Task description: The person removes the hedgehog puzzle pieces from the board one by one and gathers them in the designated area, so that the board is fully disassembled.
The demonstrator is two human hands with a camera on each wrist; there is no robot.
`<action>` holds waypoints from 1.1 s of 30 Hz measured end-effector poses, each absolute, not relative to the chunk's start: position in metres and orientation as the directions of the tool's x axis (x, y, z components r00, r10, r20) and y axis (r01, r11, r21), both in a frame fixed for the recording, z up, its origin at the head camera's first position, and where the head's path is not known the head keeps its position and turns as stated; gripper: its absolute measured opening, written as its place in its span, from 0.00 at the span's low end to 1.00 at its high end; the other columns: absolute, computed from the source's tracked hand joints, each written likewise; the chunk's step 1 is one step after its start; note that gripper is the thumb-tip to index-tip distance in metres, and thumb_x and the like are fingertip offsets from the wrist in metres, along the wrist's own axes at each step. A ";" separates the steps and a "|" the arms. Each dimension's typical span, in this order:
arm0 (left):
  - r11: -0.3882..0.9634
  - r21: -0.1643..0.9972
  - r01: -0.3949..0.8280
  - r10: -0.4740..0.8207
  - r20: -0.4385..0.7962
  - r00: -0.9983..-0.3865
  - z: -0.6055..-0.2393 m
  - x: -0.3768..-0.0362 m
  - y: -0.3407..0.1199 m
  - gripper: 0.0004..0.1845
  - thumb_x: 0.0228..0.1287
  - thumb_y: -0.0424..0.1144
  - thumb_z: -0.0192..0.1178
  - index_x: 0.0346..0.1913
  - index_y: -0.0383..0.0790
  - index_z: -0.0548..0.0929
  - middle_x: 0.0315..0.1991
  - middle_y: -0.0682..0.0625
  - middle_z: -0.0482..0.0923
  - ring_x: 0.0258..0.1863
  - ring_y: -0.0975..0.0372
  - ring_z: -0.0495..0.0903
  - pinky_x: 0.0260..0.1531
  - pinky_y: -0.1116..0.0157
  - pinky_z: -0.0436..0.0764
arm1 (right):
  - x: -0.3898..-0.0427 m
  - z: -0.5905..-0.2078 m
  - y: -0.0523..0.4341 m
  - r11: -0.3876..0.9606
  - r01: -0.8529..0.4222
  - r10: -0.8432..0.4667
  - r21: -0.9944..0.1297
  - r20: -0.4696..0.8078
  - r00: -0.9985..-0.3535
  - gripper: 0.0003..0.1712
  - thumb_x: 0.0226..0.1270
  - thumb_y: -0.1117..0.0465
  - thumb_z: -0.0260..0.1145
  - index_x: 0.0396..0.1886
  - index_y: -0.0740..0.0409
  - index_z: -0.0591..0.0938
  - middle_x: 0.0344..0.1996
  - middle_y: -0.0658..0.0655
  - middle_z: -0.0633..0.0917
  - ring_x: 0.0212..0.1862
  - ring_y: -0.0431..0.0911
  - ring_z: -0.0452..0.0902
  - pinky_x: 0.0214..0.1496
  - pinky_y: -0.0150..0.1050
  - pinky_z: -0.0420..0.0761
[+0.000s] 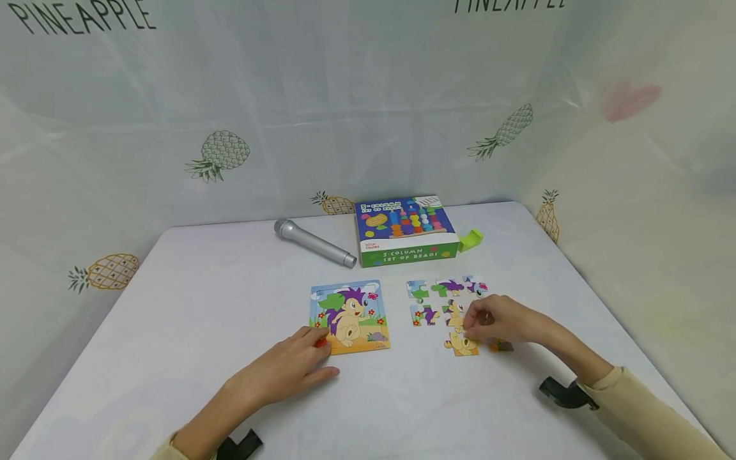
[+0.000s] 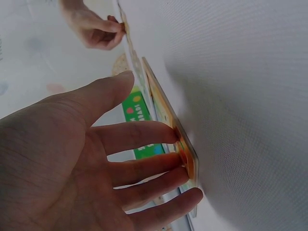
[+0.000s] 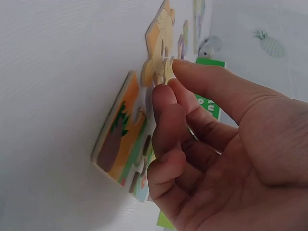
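A hedgehog picture board [image 1: 349, 316] lies flat on the white table [image 1: 201, 300]. My left hand [image 1: 313, 342] rests on its near-left corner with straight fingers; in the left wrist view the fingertips [image 2: 180, 144] touch the board's orange edge [image 2: 190, 163]. To the right lie several loose puzzle pieces [image 1: 445, 297] of the same picture. My right hand [image 1: 468, 326] pinches a yellow puzzle piece [image 1: 462, 344] among them, thumb and forefinger closed on the piece [image 3: 161, 72]. A separate orange piece [image 3: 118, 137] lies just beside the hand.
Behind the puzzle lie a silver microphone [image 1: 315, 243], a blue and green bead-set box [image 1: 405, 230] and a small green block [image 1: 470, 239]. A pineapple-print sheet [image 1: 218, 153] walls the table at the back and both sides.
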State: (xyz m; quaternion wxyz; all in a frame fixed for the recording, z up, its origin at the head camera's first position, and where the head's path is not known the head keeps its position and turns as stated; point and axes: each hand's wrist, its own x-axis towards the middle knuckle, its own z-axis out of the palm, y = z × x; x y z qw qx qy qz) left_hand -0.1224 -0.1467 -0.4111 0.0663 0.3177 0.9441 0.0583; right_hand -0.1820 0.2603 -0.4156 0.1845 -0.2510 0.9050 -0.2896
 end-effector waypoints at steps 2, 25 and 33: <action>0.792 0.150 0.592 0.607 -0.089 -0.790 -0.411 -0.122 -0.147 0.28 0.59 0.61 0.52 0.51 0.43 0.80 0.59 0.45 0.70 0.58 0.55 0.68 0.53 0.55 0.75 | -0.184 -0.414 0.258 0.708 -0.361 -0.563 -0.607 -0.178 -0.807 0.07 0.56 0.53 0.66 0.29 0.49 0.79 0.23 0.46 0.79 0.26 0.37 0.71 0.27 0.28 0.73; 0.775 0.183 0.605 0.624 -0.075 -0.778 -0.412 -0.124 -0.159 0.27 0.61 0.60 0.50 0.54 0.45 0.78 0.60 0.49 0.67 0.58 0.57 0.67 0.55 0.55 0.73 | -0.212 -0.398 0.134 0.631 -0.502 -0.668 -0.591 -0.084 -0.740 0.04 0.59 0.52 0.63 0.30 0.45 0.80 0.24 0.44 0.80 0.23 0.39 0.73 0.22 0.30 0.74; 0.796 0.215 0.566 0.594 -0.098 -0.798 -0.412 -0.116 -0.166 0.27 0.61 0.60 0.50 0.56 0.47 0.77 0.61 0.49 0.67 0.60 0.56 0.66 0.55 0.53 0.72 | -0.212 -0.409 0.079 0.599 -0.577 -0.734 -0.555 -0.093 -0.673 0.06 0.56 0.51 0.66 0.31 0.46 0.80 0.22 0.42 0.79 0.26 0.37 0.71 0.27 0.26 0.71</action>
